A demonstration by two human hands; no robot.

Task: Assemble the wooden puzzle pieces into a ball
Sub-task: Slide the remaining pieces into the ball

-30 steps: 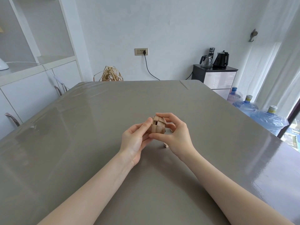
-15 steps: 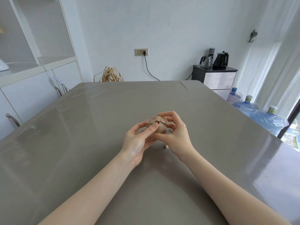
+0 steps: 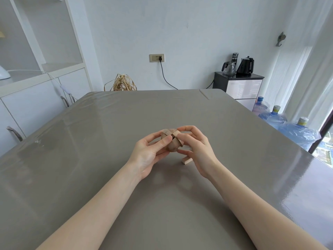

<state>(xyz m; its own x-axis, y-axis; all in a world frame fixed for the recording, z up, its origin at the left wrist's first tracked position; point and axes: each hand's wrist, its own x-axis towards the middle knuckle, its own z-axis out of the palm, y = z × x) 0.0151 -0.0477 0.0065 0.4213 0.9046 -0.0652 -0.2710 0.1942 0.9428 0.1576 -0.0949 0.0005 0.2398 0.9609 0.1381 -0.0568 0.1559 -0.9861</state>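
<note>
Since a second ago you have turned the wooden ball point(image 3: 172, 141) so its seams face up, and your left thumb now lies across its front. You hold it above the table point(image 3: 90, 168), probably to keep the pieces locked. Your left hand point(image 3: 150, 152) pinches it with curled fingers; your right hand point(image 3: 195, 147) cups its other side, fingertips curled on it. One loose piece point(image 3: 186, 161) lies on the table just below.

No text, label or number is legible anywhere in view.
</note>
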